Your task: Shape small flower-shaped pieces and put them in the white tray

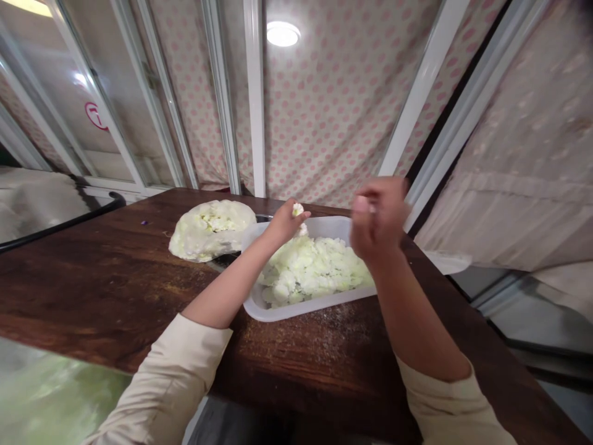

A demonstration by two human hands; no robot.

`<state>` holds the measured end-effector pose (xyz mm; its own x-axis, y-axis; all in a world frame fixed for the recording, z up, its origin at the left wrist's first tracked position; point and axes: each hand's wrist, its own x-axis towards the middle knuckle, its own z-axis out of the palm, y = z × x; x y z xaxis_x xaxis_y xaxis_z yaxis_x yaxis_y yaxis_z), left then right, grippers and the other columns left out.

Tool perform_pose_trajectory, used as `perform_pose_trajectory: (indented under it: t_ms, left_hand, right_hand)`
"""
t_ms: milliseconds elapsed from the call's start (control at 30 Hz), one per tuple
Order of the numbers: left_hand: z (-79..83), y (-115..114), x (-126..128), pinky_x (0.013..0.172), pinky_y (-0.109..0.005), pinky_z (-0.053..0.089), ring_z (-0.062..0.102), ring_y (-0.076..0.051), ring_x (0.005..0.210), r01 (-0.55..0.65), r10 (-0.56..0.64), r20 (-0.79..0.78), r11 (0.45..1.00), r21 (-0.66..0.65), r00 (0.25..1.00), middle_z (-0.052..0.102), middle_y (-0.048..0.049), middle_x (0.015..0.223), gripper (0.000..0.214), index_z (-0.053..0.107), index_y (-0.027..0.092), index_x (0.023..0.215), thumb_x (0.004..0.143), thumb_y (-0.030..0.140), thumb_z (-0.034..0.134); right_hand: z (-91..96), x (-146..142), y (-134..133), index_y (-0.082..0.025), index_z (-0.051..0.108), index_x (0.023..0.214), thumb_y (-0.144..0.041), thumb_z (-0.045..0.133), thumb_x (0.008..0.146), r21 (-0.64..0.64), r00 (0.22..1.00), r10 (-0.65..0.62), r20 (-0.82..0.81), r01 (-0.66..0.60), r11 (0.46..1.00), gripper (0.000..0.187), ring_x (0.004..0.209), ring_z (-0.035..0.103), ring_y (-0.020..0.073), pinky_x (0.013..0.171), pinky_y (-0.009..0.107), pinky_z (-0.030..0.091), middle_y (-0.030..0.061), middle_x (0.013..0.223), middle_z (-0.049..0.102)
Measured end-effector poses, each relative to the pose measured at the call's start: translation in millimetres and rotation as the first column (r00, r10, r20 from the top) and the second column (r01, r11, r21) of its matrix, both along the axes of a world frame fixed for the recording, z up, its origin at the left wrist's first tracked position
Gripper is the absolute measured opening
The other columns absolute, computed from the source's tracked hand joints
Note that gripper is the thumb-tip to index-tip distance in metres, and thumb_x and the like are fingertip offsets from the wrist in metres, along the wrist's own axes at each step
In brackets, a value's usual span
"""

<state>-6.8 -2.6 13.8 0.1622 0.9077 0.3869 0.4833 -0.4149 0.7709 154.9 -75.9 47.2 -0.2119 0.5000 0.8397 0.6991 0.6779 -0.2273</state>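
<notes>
A translucent white plastic tub [259,312] stands on the dark wooden table, heaped with pale green-white petal-like pieces [319,266]. Over its far left rim, my left hand [286,220] is closed in a pinch on a small white flower-like piece [297,210]. More white shows just below those fingers. My right hand [380,216] is raised above the tub's right end, its fingers curled in and smeared by motion. Whatever lies between them, if anything, cannot be made out.
A clear plastic bag [185,232] of similar pale pieces lies on the table [115,290] left of the tub. A larger bag [60,395] with pale green contents is at lower left. White-framed glass panels with a dotted curtain [324,111] rise behind the table.
</notes>
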Motion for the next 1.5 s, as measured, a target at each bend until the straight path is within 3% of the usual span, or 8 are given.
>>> perform_pose_trajectory:
  t_ms: [200,400,633,867,1000,1100,1233,1500]
  left_hand:
    - [0.2,2.1,-1.7,0.053,-0.021,0.038,0.048,-0.009,0.051,-0.062,0.058,0.05,0.995,0.077,0.997,0.048,0.0042,0.062,0.019,0.044,0.018,0.089,0.079,0.032,0.052]
    - [2.5,0.0,-0.6,0.06,-0.021,0.039,0.05,-0.011,0.064,-0.083,0.081,0.014,0.988,0.13,0.997,0.052,0.0008,0.069,0.013,0.045,0.017,0.084,0.079,0.026,0.053]
    - [5.4,-9.3,1.8,0.042,-0.02,0.037,0.048,-0.008,0.043,0.019,-0.017,0.086,1.0,-0.019,0.996,0.054,0.0009,0.066,0.02,0.044,0.018,0.097,0.083,0.031,0.048]
    - [0.3,2.2,-2.2,0.05,-0.018,0.044,0.057,-0.011,0.064,-0.012,0.011,0.143,1.0,0.008,0.99,0.061,-0.0041,0.084,0.016,0.054,0.016,0.09,0.077,0.016,0.047]
    - [0.4,4.4,-2.1,0.049,-0.018,0.038,0.05,-0.009,0.053,0.015,-0.003,0.102,0.993,-0.116,0.995,0.058,-0.0007,0.067,0.015,0.059,0.014,0.083,0.07,0.012,0.051]
    - [0.9,2.6,1.4,0.047,-0.019,0.034,0.044,-0.007,0.047,0.125,-0.076,0.205,0.963,-0.239,0.976,0.052,0.001,0.058,0.008,0.057,0.013,0.075,0.073,0.018,0.051]
    - [1.0,0.6,3.0,0.046,-0.02,0.034,0.046,-0.007,0.049,0.341,-0.211,0.409,0.898,-0.277,0.888,0.057,-0.0041,0.066,0.034,0.055,0.013,0.071,0.084,0.041,0.04]
    - [1.4,-0.4,-1.8,0.048,-0.018,0.035,0.049,-0.007,0.052,0.122,-0.105,0.121,0.981,-0.148,0.987,0.059,-0.0005,0.061,0.024,0.064,0.013,0.08,0.072,0.035,0.062]
  right_hand:
    - [-25.0,-13.9,47.4,-0.018,0.052,0.081,-0.045,0.034,0.09,-0.331,0.993,0.12,-0.012,-0.117,0.936,0.034,0.062,0.049,0.0136,0.058,0.026,0.035,0.001,0.065,0.052]
    - [-37.5,-22.0,55.7,-0.019,0.051,0.076,-0.047,0.055,0.076,-0.421,0.978,0.166,-0.125,-0.204,0.884,0.028,0.063,0.048,0.0124,0.06,0.025,0.038,0.0006,0.069,0.055]
    - [-43.0,-16.0,68.4,-0.016,0.061,0.071,-0.048,0.057,0.072,-0.593,0.94,0.239,-0.242,-0.338,0.731,0.033,0.057,0.047,0.012,0.053,0.025,0.038,0.0016,0.064,0.056]
    - [-40.0,-10.5,71.0,-0.017,0.054,0.063,-0.041,0.058,0.067,-0.544,0.941,0.073,-0.33,-0.253,0.8,0.024,0.052,0.045,0.0117,0.048,0.025,0.036,0.0004,0.057,0.052]
    - [-40.4,-10.0,73.0,-0.018,0.049,0.063,-0.04,0.057,0.069,-0.554,0.935,0.015,-0.353,-0.223,0.802,0.023,0.052,0.046,0.0119,0.049,0.024,0.037,-0.0001,0.056,0.052]
    - [-42.1,-8.8,74.7,-0.019,0.047,0.063,-0.041,0.054,0.072,-0.55,0.946,0.018,-0.322,-0.203,0.81,0.025,0.053,0.046,0.0123,0.049,0.024,0.035,0.0,0.057,0.051]
    - [-43.4,-6.5,75.6,-0.019,0.044,0.062,-0.043,0.051,0.075,-0.53,0.965,0.005,-0.264,-0.149,0.835,0.028,0.053,0.045,0.0123,0.05,0.024,0.034,-0.0008,0.055,0.049]
    - [-46.4,-6.6,78.3,-0.017,0.055,0.071,-0.037,0.055,0.074,-0.494,0.97,-0.016,-0.243,-0.109,0.863,0.02,0.063,0.052,0.0147,0.058,0.025,0.038,0.0032,0.069,0.06]
